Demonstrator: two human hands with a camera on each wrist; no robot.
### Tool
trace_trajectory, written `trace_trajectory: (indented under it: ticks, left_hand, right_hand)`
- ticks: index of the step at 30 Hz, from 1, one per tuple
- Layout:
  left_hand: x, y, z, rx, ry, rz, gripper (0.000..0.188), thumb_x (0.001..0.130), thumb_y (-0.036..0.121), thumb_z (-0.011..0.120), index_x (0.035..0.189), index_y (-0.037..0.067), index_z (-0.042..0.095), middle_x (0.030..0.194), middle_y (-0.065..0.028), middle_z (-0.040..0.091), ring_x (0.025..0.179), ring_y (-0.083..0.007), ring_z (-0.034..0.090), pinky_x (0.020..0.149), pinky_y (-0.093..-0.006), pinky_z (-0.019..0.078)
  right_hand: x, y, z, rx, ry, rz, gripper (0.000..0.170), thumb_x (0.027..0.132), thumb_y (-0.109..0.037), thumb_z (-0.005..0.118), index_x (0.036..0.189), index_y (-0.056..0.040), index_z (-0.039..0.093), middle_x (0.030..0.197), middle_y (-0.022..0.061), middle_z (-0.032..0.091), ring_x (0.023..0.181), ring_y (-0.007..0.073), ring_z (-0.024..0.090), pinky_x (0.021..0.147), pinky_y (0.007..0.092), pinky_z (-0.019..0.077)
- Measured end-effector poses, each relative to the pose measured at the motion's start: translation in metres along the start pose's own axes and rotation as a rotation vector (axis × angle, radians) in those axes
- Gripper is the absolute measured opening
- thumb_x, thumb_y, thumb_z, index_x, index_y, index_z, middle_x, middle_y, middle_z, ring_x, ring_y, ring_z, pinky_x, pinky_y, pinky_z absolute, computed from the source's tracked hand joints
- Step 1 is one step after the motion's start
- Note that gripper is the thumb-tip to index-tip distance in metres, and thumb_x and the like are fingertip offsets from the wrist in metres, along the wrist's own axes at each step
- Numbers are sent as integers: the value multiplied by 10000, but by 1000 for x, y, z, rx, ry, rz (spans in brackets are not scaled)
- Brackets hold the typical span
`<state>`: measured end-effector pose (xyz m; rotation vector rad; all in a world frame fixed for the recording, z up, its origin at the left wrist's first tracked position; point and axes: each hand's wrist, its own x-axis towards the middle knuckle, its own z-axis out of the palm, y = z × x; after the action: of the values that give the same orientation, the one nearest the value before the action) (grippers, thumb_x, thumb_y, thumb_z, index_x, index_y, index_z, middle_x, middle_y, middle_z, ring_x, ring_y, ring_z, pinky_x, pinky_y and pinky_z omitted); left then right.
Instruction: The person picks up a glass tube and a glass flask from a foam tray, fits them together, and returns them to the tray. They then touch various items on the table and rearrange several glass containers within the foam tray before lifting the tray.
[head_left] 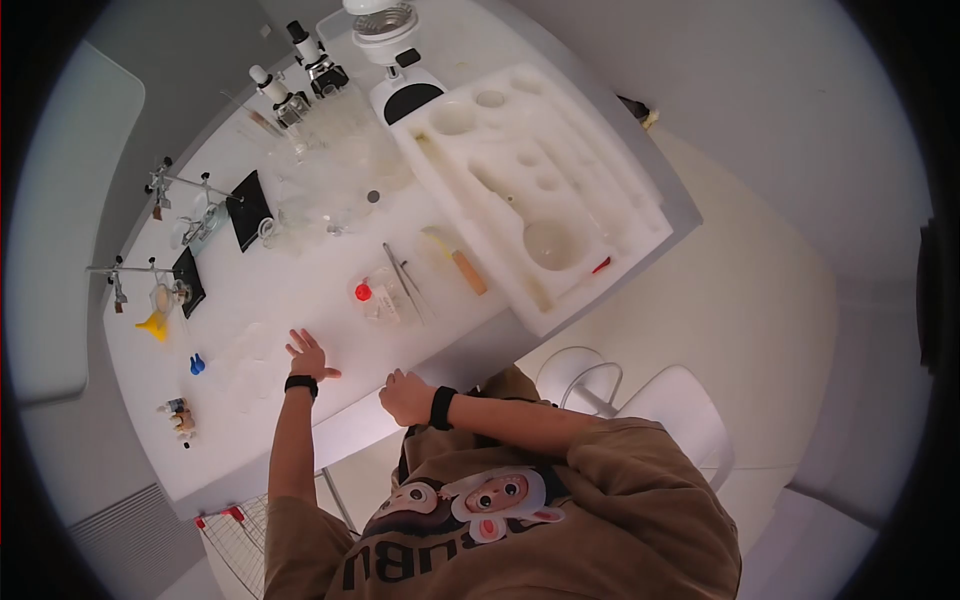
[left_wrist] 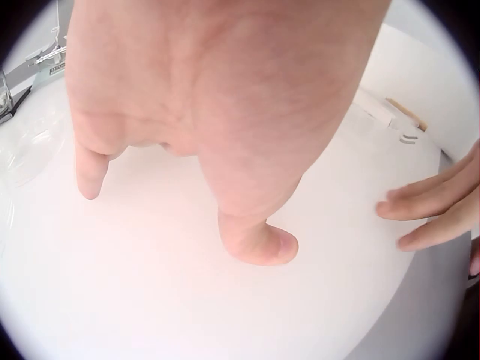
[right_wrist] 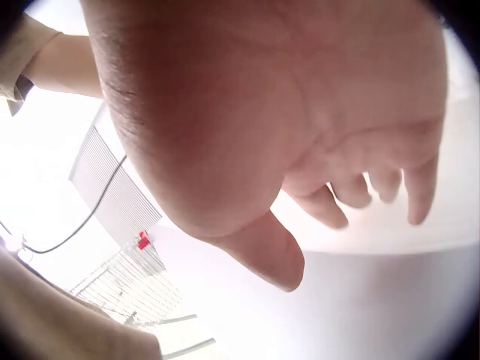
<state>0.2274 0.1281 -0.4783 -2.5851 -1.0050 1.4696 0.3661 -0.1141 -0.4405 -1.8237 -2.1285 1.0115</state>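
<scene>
My left hand is over the white table near its front edge, fingers spread and holding nothing. In the left wrist view the same hand has its thumb and a finger pointing down at the white surface. Close to the table's edge, my right hand holds nothing; its fingers hang loosely bent in the right wrist view. Beyond the hands lie a clear container with a red cap, tweezers and an orange-handled tool.
A white tray with moulded hollows stands at the right. Glassware, two microscope-like devices and a scale-like device are at the back. Clamp stands, a yellow funnel, a blue item and small bottles are at the left.
</scene>
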Motion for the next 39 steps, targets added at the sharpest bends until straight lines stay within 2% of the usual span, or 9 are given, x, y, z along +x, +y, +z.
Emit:
trace_trajectory:
  ticks: [4,9,12,17,30,33,35,36,39]
  left_hand:
    - [-11,6,-2,-153,54,-144,1468,580,635,828,1483,-110,-59,1541,-379,16,1370,-585,233,1029,-515,450]
    - [-12,5,0,-130,92,-175,1489,548,629,849,1506,-45,-70,1561,-342,-8,1388,-510,286,952,-502,516]
    - [-14,5,-4,-127,62,-196,1485,548,624,851,1506,-46,-65,1568,-327,-3,1392,-500,286,946,-504,520]
    - [-19,5,-3,-230,106,-190,1468,549,547,886,1522,17,-77,1588,-277,-9,1399,-495,265,999,-525,481]
    - [-20,9,-3,-254,145,-202,1447,532,488,909,1521,-4,-25,1578,-289,54,1380,-492,309,949,-494,530]
    - [-20,10,-3,-246,144,-204,1444,534,484,910,1522,-2,-24,1575,-297,55,1375,-498,313,951,-494,528]
    - [-20,10,-2,-259,151,-203,1447,535,482,909,1524,2,-32,1574,-303,47,1376,-509,305,948,-497,529]
    - [-21,9,-1,-268,156,-194,1452,535,492,906,1524,3,-38,1574,-303,44,1377,-512,299,945,-497,531]
    - [-20,2,5,-295,186,-169,1462,532,511,900,1525,6,-48,1574,-304,37,1379,-522,286,932,-501,537]
  right_hand:
    - [-25,22,-17,-14,59,-37,264,672,-155,644,846,42,668,847,222,666,845,337,622,652,422,512]
    - [-42,48,-4,-24,50,-20,267,714,-168,631,873,45,659,865,196,674,858,322,628,673,433,513]
    - [-47,57,3,-87,94,7,318,747,-184,647,967,40,697,1066,252,664,1009,377,622,757,471,513]
    - [-62,58,10,-131,72,14,444,857,-196,562,1200,83,613,1426,299,443,1324,410,425,938,544,462]
    - [-67,62,17,-223,87,-8,425,877,-187,527,1222,52,596,1462,249,434,1365,366,405,917,488,479]
    - [-69,63,-6,-242,227,-69,365,852,-169,544,1139,40,628,1320,252,562,1238,379,536,855,492,505]
    - [-68,59,-58,103,-296,-47,292,837,-151,549,1030,42,654,1128,241,659,1026,359,657,792,470,541]
    - [-77,56,-77,140,-129,-130,202,798,-110,570,938,20,634,910,185,692,808,342,687,711,455,549]
    - [-111,39,-183,184,225,-86,152,790,-102,572,901,-3,606,842,167,662,804,351,669,677,464,536]
